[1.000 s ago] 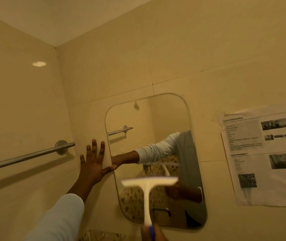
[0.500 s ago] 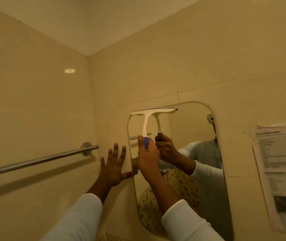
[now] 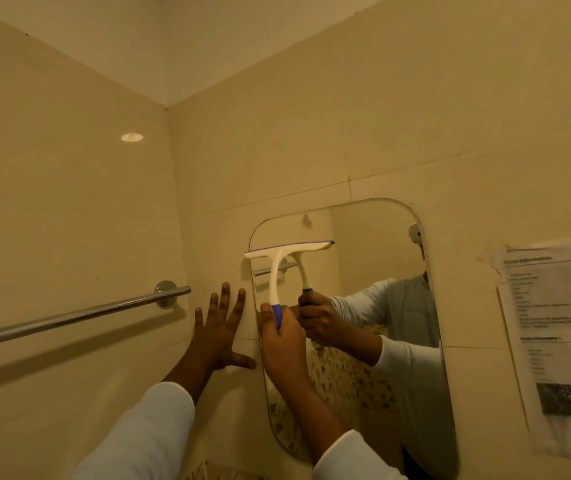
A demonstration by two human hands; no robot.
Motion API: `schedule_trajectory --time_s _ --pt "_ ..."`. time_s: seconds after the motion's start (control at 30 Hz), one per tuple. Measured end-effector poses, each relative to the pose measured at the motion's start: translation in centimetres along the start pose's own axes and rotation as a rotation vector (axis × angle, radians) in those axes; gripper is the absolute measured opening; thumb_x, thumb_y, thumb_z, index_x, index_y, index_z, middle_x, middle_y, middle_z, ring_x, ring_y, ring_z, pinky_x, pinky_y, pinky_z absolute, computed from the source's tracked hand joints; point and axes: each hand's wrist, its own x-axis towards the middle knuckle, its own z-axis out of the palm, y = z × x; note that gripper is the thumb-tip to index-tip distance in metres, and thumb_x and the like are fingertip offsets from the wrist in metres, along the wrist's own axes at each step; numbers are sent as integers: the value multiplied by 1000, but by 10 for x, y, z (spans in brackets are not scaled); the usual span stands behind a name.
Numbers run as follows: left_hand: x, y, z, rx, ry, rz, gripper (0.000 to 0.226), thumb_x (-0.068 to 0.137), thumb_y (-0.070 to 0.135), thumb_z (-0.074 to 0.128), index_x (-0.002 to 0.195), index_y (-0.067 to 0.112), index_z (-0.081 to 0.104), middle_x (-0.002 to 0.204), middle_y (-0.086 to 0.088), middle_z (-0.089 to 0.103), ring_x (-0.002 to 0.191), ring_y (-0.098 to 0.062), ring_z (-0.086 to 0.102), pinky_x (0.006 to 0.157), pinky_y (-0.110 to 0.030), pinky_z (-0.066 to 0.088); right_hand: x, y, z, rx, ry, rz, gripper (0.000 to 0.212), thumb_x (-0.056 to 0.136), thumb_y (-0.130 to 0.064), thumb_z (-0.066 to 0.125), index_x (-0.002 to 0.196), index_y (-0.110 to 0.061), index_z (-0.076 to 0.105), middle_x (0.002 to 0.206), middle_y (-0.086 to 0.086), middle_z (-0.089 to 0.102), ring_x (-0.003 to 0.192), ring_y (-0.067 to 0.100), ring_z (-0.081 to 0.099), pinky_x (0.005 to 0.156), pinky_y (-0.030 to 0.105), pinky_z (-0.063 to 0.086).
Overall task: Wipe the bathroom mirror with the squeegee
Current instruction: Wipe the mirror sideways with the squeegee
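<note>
And there's the white, blue-gripped squeegee [image 3: 274, 277], blade nearly level against the rounded-corner mirror [image 3: 363, 247] up at its 11 o'clock, handle pointing down to 6 o'clock.

On the wall [image 3: 312, 133] ahead, mirror [image 3: 374, 244]; right of it, paper sheet [image 3: 554, 341]; left, past the corner, towel rail [image 3: 69, 318] on the side wall. Squeegee [image 3: 287, 249] against the mirror's upper left, overlapping its left edge, handle down in right hand [image 3: 286, 337]. Left hand [image 3: 216, 336] flat on wall between rail and mirror.
</note>
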Motion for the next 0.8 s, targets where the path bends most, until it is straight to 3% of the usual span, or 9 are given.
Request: schedule_trajectory --time_s 0.33,0.57,0.8 --pt "0 -8 -7 -64 -42 36 144 60 90 64 140 43 -46 145 6 -59 148 -34 -34 120 -66 -4 -44 40 -13 -93 -10 49 18 108 -35 56 96 -22 60 72 -3 58 64 -2 58 58 15 47" --pt "1 -10 -5 -56 -61 40 146 56 92 63 138 44 -48 143 7 -61 144 -33 -39 120 -66 -5 -73 65 -25 -164 -48 128 21 108 -37 56 91 -24 57 73 -3 54 65 -7 56 62 12 48" --pt "0 -9 -10 -78 -91 53 141 57 96 57 136 46 -49 141 9 -62 143 -32 -41 118 -67 -8 -92 81 -35 -187 -83 202 21 108 -43 54 101 -24 61 83 -1 62 72 8 60 64 17 50"
